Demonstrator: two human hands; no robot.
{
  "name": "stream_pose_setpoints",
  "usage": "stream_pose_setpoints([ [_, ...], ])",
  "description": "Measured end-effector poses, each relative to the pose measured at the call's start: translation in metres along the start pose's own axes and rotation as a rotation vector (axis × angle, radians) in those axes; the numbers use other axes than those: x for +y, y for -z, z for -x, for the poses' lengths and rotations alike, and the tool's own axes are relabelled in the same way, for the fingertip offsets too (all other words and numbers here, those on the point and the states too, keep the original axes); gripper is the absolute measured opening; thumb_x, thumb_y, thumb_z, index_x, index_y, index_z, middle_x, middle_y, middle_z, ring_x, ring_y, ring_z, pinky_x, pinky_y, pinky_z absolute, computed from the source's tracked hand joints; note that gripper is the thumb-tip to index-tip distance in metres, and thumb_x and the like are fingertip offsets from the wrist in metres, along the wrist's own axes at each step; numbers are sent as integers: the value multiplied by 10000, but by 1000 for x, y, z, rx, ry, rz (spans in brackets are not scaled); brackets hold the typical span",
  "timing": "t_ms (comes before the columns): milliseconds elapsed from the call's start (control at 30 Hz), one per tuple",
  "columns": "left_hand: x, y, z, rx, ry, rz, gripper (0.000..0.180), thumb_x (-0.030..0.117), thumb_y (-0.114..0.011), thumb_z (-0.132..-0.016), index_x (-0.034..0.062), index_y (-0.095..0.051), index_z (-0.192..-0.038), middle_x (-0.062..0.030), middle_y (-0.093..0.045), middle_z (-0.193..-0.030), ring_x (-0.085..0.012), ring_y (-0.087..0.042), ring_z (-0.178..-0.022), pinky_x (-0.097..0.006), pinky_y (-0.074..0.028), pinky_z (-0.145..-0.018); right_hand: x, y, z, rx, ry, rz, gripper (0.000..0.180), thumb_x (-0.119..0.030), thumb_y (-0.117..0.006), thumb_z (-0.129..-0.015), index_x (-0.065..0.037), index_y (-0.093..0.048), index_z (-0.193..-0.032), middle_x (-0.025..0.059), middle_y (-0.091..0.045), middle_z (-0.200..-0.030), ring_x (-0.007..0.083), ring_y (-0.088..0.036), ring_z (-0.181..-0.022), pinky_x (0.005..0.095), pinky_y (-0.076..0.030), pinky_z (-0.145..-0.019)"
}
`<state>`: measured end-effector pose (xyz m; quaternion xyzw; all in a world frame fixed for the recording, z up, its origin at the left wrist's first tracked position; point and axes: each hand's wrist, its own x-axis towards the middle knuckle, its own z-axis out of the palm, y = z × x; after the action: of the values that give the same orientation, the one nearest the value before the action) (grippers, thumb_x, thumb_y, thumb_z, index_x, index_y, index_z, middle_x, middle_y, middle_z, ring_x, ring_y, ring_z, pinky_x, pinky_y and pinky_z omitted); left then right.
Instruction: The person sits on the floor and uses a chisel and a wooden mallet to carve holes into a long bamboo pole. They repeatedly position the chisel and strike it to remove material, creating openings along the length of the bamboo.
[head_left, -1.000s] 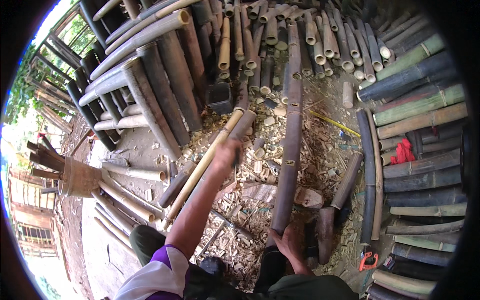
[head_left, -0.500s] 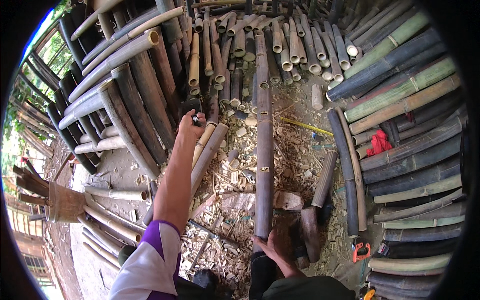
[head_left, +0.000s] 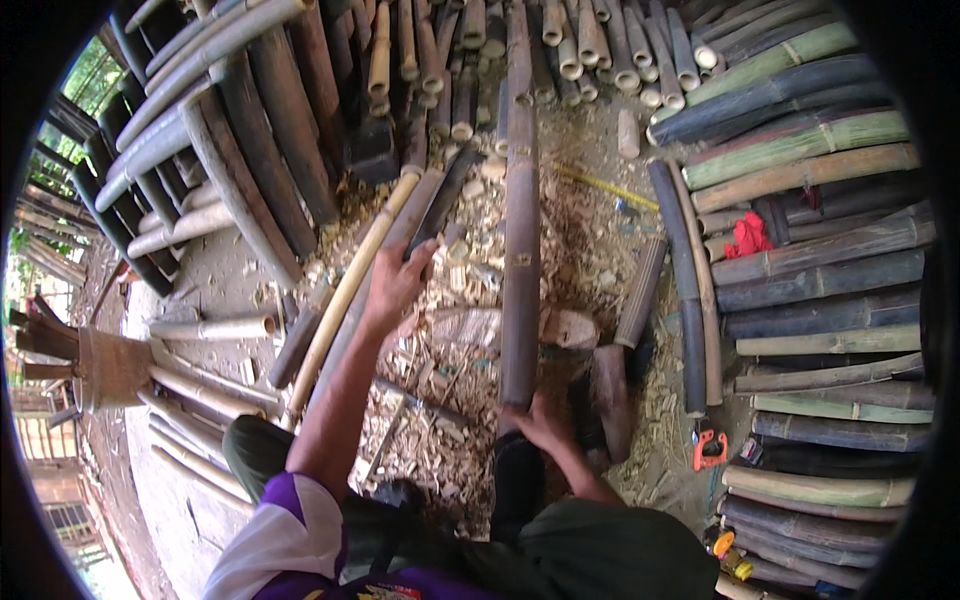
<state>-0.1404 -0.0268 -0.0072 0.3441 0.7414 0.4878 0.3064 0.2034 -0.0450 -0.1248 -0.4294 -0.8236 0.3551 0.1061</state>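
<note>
A long dark brown bamboo pole (head_left: 521, 310) runs away from me, with small cut holes in its upper face. My right hand (head_left: 543, 424) is closed round its near end, just above my leg. To the left, my left hand (head_left: 398, 285) has its fingers curled at the lower end of a long, dark, flat blade-like piece (head_left: 447, 192); its exact kind is unclear. This piece slants up and away over the wood chips. Beside that hand lie a pale thin bamboo pole (head_left: 350, 300) and a greyish bamboo pole (head_left: 352, 328).
Wood chips (head_left: 450, 385) cover the ground, with a split log (head_left: 465, 326) under the pole. Bamboo is stacked at the right (head_left: 820, 290) and far side. A bamboo frame (head_left: 240, 190) stands left. A yellow measuring tape (head_left: 605, 186) and an orange-handled tool (head_left: 710, 450) lie right.
My left hand has come back nearer from beside the dark block, with the long dark piece now visible at it. The view has tipped nearer; my right hand stays on the pole's end.
</note>
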Motion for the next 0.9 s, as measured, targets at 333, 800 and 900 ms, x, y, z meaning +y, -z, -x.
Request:
stream_pose_setpoints([
  [333, -13, 16, 1, -663, -229, -705, 402, 382, -689, -947, -11, -759, -898, -117, -661, -702, -238, -614, -644, -447, -480, -649, 74, 127, 51, 155, -534, 558, 752, -468, -753, -858, 41, -499, -1349, 270, -585, -1264, 434, -574, -1209, 515, -469, -1010],
  [800, -14, -2, -10, -782, -170, -859, 665, 628, -607, -947, -15, -769, -892, -219, -695, -757, -372, -691, -754, -528, -539, -761, 92, 122, 89, 111, -613, -505, 655, -314, -798, -827, 23, -512, -1310, 138, -661, -1002, 269, -679, -843, 395, -565, -738],
  [900, -10, -10, -13, -807, -182, -889, 652, 628, -612, -942, -3, -773, -926, -218, -718, -792, -366, -709, -784, -527, -553, -775, 56, 133, 94, 79, -676, -843, 618, -245, -805, -820, -20, -490, -1302, 83, -629, -874, 170, -651, -665, 338, -555, -541],
])
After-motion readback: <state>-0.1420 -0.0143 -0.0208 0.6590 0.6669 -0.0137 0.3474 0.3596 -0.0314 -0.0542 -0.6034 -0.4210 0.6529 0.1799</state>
